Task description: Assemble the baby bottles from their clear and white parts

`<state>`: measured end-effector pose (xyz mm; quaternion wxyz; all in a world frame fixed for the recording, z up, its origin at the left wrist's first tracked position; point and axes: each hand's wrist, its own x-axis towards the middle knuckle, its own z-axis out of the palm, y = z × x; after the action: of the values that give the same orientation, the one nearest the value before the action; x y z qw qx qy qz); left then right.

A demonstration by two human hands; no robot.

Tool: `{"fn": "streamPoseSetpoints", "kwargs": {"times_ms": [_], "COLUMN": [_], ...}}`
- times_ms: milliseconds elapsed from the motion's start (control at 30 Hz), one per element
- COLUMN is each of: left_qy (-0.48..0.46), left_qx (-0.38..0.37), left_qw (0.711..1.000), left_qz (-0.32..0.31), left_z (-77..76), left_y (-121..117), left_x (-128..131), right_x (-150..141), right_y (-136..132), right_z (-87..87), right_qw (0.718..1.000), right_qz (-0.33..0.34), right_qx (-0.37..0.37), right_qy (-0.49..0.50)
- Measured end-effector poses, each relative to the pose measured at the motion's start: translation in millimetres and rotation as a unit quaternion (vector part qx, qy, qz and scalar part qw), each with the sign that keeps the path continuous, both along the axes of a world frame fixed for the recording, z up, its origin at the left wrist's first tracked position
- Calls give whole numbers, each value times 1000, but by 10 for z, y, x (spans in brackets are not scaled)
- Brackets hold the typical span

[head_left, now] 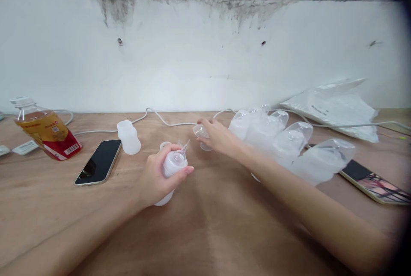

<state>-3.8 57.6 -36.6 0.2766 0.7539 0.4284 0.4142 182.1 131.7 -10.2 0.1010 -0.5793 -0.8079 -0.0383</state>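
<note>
My left hand [157,177] is wrapped round a small white plastic bottle [171,167] with a clear nozzle top, holding it tilted above the wooden table [205,233]. My right hand [216,137] reaches further back and pinches a small clear plastic cap [201,132] just above the table. A second white bottle [128,137] stands upright to the left of both hands, apart from them.
Clear plastic sleeves stuffed with white parts [289,143] lie right of my right arm. A black phone [99,161] and a drink bottle with a red label [46,132] are on the left. Another phone [375,182] lies far right. A white cable [167,121] and a plastic bag [337,107] run along the wall.
</note>
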Motion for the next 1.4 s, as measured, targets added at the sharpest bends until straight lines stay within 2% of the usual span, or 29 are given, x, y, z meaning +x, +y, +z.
{"fn": "streamPoseSetpoints", "kwargs": {"times_ms": [67, 133, 233, 300, 600, 767, 967, 1200, 1400], "left_qy": [-3, -7, -7, -2, -17, -9, -14, -4, -15], "left_qx": [-4, -14, -13, -1, -39, -39, -39, -32, -36], "left_qw": [1000, 1000, 1000, 1000, 999, 999, 999, 999, 999], "left_qz": [3, 0, -4, -5, -6, -13, -18, -18, -24], "left_z": [5, 8, 12, 15, 29, 38, 39, 31, 36], "left_y": [3, 7, 8, 3, 7, 1, 0, 10, 5], "left_x": [0, -3, -9, -12, -10, -10, -17, -14, -6], "right_x": [58, 86, 37, -29, -105, -190, -196, -159, -158], "right_y": [29, 29, 0, 5, 392, 436, 446, 325, 399], "right_z": [130, 280, 445, 478, 318, 273, 217, 356, 274], "right_qw": [999, 999, 994, 987, 936, 913, 914, 935, 939], "right_qz": [11, -12, -67, -79, -97, -100, -90, -30, -17], "right_qx": [27, 40, 7, -25, -183, -229, -238, -235, -226], "right_qy": [22, 5, -84, -135, -283, -321, -316, -264, -258]}}
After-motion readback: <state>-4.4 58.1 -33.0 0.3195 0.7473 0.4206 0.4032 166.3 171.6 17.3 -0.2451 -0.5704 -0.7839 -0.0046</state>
